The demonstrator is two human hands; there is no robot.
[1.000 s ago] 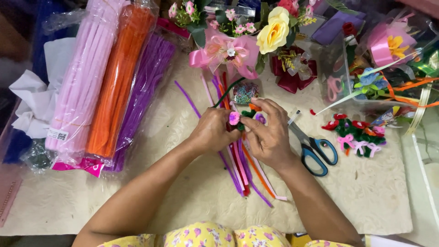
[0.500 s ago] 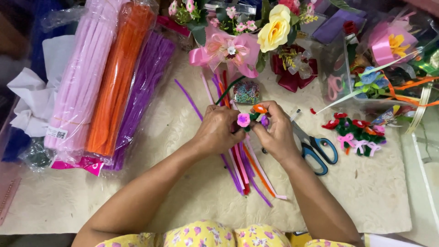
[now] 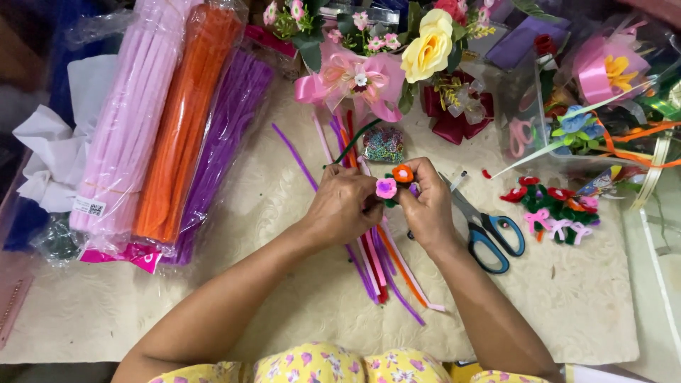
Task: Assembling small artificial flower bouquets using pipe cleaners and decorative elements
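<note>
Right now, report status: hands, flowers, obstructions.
Left hand and right hand pinch small flowers together. Loose stems underneath. Scissors beside right hand.

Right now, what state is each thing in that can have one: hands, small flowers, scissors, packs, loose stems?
left hand: closed on the pink pipe-cleaner flower
right hand: closed on the orange pipe-cleaner flower
blue-handled scissors: lying flat, untouched; blades partly hidden by the right hand
pipe-cleaner packs: bagged, lying side by side
loose pipe cleaners: straight, fanned under the hands
bag of small beads: lying flat on the cloth
</note>
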